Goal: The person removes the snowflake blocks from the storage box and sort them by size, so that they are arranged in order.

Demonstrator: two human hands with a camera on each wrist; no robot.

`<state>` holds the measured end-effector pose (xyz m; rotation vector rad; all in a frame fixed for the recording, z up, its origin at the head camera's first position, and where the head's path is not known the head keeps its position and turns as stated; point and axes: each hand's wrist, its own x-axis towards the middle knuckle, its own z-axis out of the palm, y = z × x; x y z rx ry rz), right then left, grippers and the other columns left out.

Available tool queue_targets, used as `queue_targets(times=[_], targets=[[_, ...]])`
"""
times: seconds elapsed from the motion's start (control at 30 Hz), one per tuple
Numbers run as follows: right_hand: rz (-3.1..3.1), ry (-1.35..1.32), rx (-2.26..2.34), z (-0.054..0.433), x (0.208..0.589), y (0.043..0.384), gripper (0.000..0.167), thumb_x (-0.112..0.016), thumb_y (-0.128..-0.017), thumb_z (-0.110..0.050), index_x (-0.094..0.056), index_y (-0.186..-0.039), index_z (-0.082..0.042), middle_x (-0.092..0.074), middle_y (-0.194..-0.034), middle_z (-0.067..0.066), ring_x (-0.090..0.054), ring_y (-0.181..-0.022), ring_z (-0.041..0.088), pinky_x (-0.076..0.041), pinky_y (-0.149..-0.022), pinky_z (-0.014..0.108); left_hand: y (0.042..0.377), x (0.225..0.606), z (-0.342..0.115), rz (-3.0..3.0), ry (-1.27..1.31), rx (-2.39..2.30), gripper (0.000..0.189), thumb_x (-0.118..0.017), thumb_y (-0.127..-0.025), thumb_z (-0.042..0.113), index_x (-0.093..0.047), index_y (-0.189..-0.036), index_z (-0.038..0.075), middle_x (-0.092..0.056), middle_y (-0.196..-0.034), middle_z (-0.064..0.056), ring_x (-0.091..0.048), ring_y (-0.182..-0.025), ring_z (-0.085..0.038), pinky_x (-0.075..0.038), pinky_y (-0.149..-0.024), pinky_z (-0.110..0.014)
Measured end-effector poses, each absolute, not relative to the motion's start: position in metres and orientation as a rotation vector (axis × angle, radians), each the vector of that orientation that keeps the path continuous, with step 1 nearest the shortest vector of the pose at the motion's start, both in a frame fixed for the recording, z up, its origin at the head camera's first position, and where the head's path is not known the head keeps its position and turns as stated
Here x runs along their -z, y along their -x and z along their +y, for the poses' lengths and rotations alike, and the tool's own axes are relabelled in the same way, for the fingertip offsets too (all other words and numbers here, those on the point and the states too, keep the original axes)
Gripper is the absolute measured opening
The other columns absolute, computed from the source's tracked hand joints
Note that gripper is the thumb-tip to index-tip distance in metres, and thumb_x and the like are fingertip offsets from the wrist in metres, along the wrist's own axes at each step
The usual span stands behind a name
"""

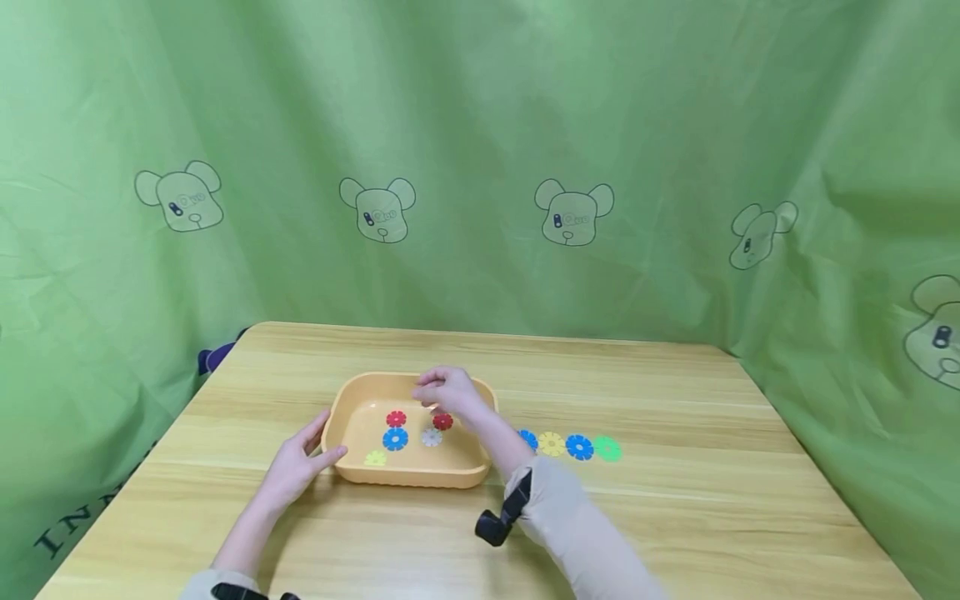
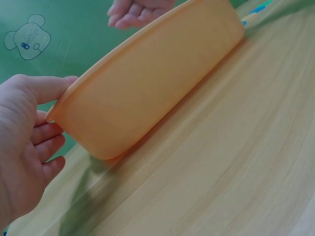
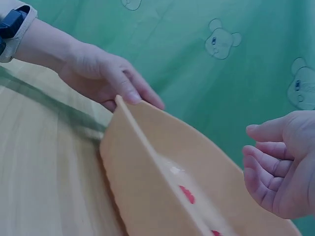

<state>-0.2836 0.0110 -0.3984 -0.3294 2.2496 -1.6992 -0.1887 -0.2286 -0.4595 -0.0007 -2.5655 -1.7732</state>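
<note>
An orange plastic basin (image 1: 412, 477) stands on the table, left of its middle. My left hand (image 1: 291, 468) grips its left end, thumb over the rim and fingers outside, as the left wrist view shows. Inside lie notched snowflake discs: two red discs (image 1: 396, 418), a blue disc (image 1: 387, 439), a white disc (image 1: 431, 437) and a yellow disc (image 1: 376, 458). Over the basin's back right part hovers my right hand (image 1: 454, 395). Its fingers (image 3: 266, 169) are loosely curled, with nothing between them and the thumb in the right wrist view.
Right of the basin, a row of discs lies on the wooden table (image 1: 712, 500): a blue one partly behind the right forearm, then a yellow disc (image 1: 543, 443), another blue disc (image 1: 572, 447) and a green disc (image 1: 607, 449). A green curtain (image 1: 480, 275) hangs behind the table.
</note>
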Motion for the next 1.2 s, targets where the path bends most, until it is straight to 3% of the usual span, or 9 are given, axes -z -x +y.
queue_targets(times=[0.23, 0.4, 0.53, 0.63, 0.7, 1.2], targets=[[2.259, 0.267, 1.677, -0.015, 0.417, 0.285, 0.027, -0.071, -0.080, -0.007, -0.062, -0.103, 0.005, -0.063, -0.082, 0.008, -0.058, -0.069, 0.016, -0.055, -0.072, 0.042, 0.187, 0.457, -0.228, -2.569, -0.004, 1.780, 0.074, -0.065, -0.087, 0.015, -0.023, -0.144, -0.004, -0.021, -0.148, -0.025, -0.026, -0.133, -0.040, -0.028, -0.106, -0.044], [2.261, 0.193, 1.680, -0.024, 0.434, 0.286, 0.027, -0.074, -0.078, -0.007, -0.063, -0.099, 0.005, -0.063, -0.077, 0.007, -0.055, -0.060, 0.015, -0.053, -0.058, 0.030, 0.187, 0.457, -0.227, -2.562, -0.002, 1.796, 0.073, -0.065, -0.087, 0.013, -0.023, -0.144, -0.005, -0.020, -0.148, -0.025, -0.026, -0.133, -0.040, -0.030, -0.105, -0.042], [2.277, 0.142, 1.611, -0.028, 0.442, 0.286, 0.025, -0.075, -0.077, -0.009, -0.063, -0.096, 0.002, -0.058, -0.066, 0.003, -0.043, -0.046, 0.013, -0.037, -0.039, 0.021, 0.188, 0.458, -0.227, -2.551, 0.004, 1.791, 0.072, -0.065, -0.086, 0.011, -0.024, -0.144, -0.005, -0.022, -0.147, -0.025, -0.027, -0.132, -0.039, -0.030, -0.104, -0.041], [2.335, 0.137, 1.506, -0.030, 0.447, 0.287, 0.023, -0.077, -0.076, -0.011, -0.062, -0.090, -0.001, -0.048, -0.055, 0.000, -0.035, -0.039, 0.011, -0.026, -0.034, 0.019, 0.188, 0.458, -0.228, -2.547, 0.008, 1.785, 0.072, -0.065, -0.086, 0.011, -0.025, -0.144, -0.005, -0.022, -0.147, -0.025, -0.028, -0.132, -0.039, -0.030, -0.105, -0.041], [2.381, 0.154, 1.427, -0.031, 0.450, 0.287, 0.022, -0.078, -0.074, -0.012, -0.062, -0.085, -0.003, -0.043, -0.053, 0.000, -0.032, -0.038, 0.011, -0.023, -0.033, 0.019, 0.188, 0.458, -0.229, -2.547, 0.010, 1.785, 0.072, -0.065, -0.086, 0.012, -0.024, -0.144, -0.005, -0.022, -0.147, -0.025, -0.027, -0.132, -0.039, -0.029, -0.105, -0.042], [2.602, 0.379, 1.092, -0.028, 0.453, 0.281, 0.034, -0.082, -0.069, -0.015, -0.050, -0.068, -0.006, -0.044, -0.060, 0.001, -0.039, -0.052, 0.013, -0.030, -0.044, 0.021, 0.187, 0.456, -0.228, -2.532, 0.027, 1.800, 0.073, -0.066, -0.086, 0.012, -0.024, -0.143, -0.006, -0.022, -0.147, -0.026, -0.028, -0.131, -0.040, -0.029, -0.105, -0.042]])
